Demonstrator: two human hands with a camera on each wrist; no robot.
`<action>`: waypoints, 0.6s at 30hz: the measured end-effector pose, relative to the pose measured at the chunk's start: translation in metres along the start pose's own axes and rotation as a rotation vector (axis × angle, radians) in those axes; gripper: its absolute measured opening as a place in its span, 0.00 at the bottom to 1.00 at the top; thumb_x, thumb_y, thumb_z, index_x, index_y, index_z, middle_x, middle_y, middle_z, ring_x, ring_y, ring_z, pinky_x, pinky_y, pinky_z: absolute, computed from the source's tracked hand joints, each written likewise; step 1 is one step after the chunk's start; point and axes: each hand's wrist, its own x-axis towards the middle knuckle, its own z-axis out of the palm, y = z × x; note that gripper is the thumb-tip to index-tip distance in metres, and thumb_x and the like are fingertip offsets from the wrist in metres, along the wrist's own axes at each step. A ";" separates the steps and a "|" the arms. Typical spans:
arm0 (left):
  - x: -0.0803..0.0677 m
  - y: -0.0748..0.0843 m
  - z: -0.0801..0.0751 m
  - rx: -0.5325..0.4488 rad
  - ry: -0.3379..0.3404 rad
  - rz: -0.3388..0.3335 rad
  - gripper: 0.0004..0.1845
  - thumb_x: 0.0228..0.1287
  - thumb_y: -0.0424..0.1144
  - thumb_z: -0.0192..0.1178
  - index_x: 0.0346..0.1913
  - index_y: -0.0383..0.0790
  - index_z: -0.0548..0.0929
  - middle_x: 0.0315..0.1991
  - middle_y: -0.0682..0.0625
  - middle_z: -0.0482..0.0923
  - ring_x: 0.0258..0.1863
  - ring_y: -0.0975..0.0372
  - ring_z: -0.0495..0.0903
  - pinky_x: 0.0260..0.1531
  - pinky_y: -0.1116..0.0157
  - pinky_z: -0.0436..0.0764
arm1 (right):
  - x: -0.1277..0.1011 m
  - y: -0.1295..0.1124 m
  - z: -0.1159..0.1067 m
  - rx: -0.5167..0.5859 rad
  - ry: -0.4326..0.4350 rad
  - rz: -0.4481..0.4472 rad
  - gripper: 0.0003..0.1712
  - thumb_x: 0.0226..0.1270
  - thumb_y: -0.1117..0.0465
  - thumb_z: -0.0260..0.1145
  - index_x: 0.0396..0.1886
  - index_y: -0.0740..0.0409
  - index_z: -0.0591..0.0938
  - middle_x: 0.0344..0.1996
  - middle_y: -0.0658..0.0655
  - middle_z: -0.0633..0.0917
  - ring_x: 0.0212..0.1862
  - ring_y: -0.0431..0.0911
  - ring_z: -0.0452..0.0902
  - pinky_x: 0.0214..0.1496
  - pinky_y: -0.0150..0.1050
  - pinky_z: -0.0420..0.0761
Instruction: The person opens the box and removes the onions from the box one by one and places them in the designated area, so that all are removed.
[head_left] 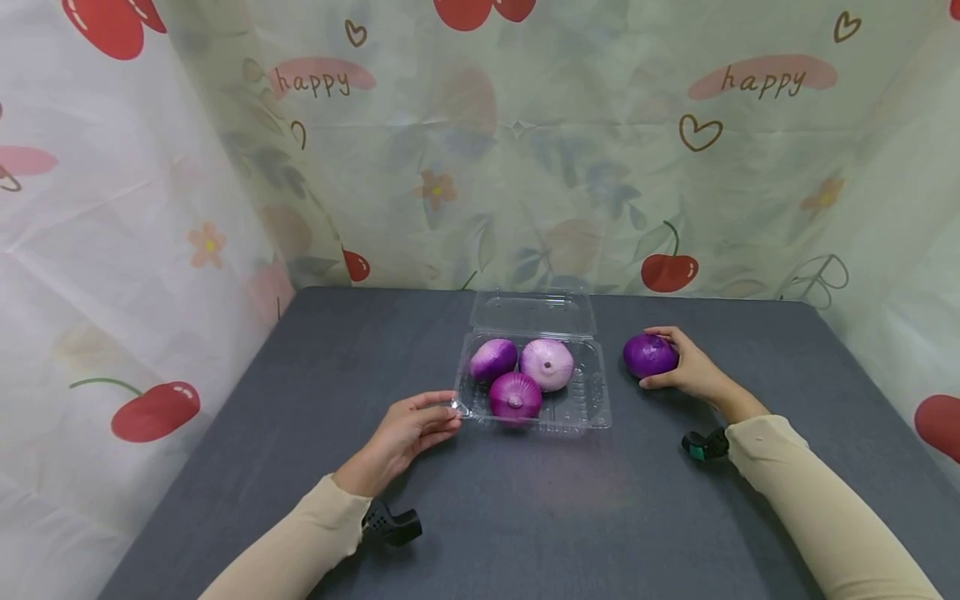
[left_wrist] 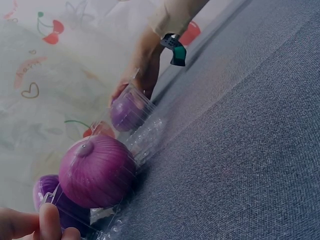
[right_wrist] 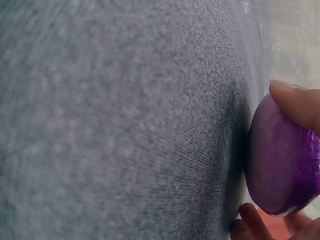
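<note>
A clear plastic clamshell container sits open at the table's middle, its lid folded back. Inside lie three onions: a purple one at the back left, a pale pink one and a purple one in front. My left hand pinches the container's front left corner; in the left wrist view its fingertips are at the rim beside the front onion. Right of the container, my right hand grips a dark purple onion resting on the table. The right wrist view shows that onion under a fingertip.
The table is covered in dark grey cloth. A pale curtain printed with cherries and hearts closes the back and both sides. A small black camera is strapped at each wrist.
</note>
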 end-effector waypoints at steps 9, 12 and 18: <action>0.000 0.000 -0.001 -0.008 0.008 -0.007 0.19 0.64 0.29 0.61 0.58 0.35 0.79 0.32 0.47 0.86 0.32 0.63 0.86 0.45 0.60 0.85 | 0.001 0.000 0.001 -0.013 -0.015 -0.020 0.55 0.52 0.65 0.76 0.73 0.61 0.53 0.67 0.75 0.58 0.65 0.69 0.59 0.63 0.66 0.68; 0.000 0.000 -0.001 -0.010 0.015 -0.011 0.18 0.64 0.29 0.61 0.57 0.35 0.80 0.33 0.47 0.86 0.32 0.62 0.86 0.44 0.60 0.85 | 0.001 0.000 0.001 -0.025 -0.017 -0.024 0.56 0.51 0.65 0.77 0.73 0.61 0.52 0.67 0.75 0.58 0.65 0.69 0.59 0.63 0.66 0.68; 0.000 0.000 -0.001 -0.015 0.011 -0.014 0.18 0.64 0.29 0.61 0.57 0.36 0.80 0.33 0.47 0.86 0.32 0.62 0.86 0.44 0.60 0.85 | -0.001 -0.002 0.001 -0.027 -0.018 -0.024 0.58 0.50 0.64 0.78 0.74 0.60 0.51 0.67 0.75 0.58 0.66 0.68 0.59 0.63 0.65 0.69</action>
